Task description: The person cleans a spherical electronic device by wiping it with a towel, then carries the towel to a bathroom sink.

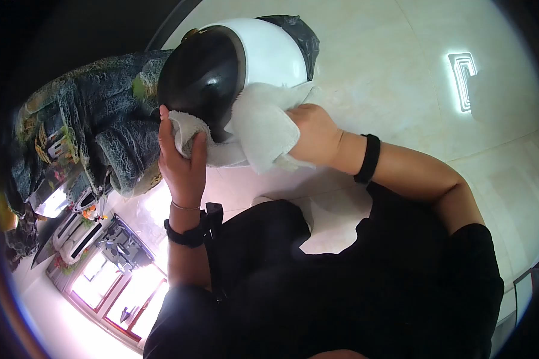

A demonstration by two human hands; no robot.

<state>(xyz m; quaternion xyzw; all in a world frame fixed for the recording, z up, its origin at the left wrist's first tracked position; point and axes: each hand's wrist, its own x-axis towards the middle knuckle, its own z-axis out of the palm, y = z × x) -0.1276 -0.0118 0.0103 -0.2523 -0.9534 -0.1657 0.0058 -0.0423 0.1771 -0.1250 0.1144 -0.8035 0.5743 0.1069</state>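
A rounded object that looks like a helmet, with a white shell [272,51] and a glossy black dome [200,75], is in front of me. My right hand [314,134] is closed on a white cloth [263,128], which lies against the lower side of the shell. At the dome's lower left edge, my left hand [182,158] grips a white cloth part [187,124] between thumb and fingers. Whether both hands hold the same cloth I cannot tell. Black plastic [299,37] shows behind the shell.
Dark patterned fabric [102,113] lies in folds to the left of the object. Pale tiled floor [395,78] spreads to the right, with a bright light reflection on it. A bright window [117,296] and a parked scooter-like shape [123,245] appear at lower left.
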